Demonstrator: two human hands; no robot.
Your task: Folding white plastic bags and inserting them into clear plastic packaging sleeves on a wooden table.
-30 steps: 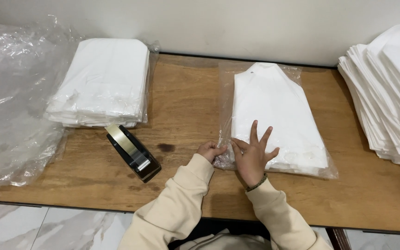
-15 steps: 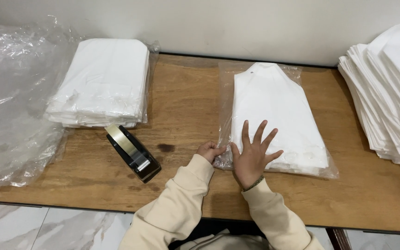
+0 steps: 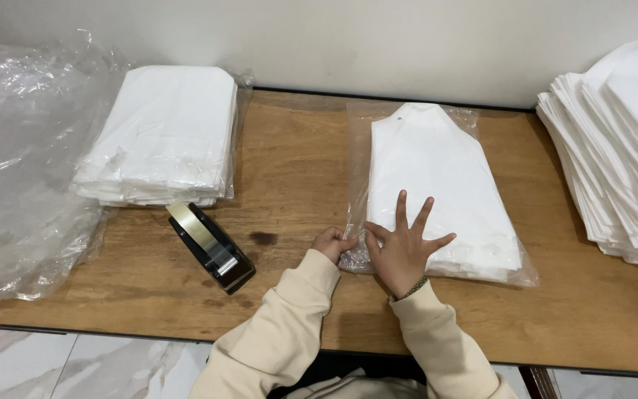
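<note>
A clear bag (image 3: 437, 196) holding a folded white garment (image 3: 441, 177) lies flat on the wooden table (image 3: 297, 170), its long side running away from the person toward the wall. The right hand (image 3: 404, 247) presses flat on the near end of the bag, fingers spread wide and straight, gripping nothing. The left hand (image 3: 332, 242) sits at the bag's near left corner, fingers curled in and pinching the plastic edge there; how much film it has hold of I cannot tell. Both sleeves are cream.

Left of the bag, just past a dark spot in the wood, stands a black tape dispenser (image 3: 212, 247) with a roll of pale tape, angled toward the table's near edge. Beyond the dispenser, well to the left of the bag, a stack of bagged white garments (image 3: 164, 137) rests squarely, its wrapping glinting. Farther left still, a loose heap of crumpled clear plastic (image 3: 20, 162) covers the table's end. To the right of the bag, well apart from it, a fanned pile of unbagged folded white cloth (image 3: 618, 140) climbs toward the wall.
</note>
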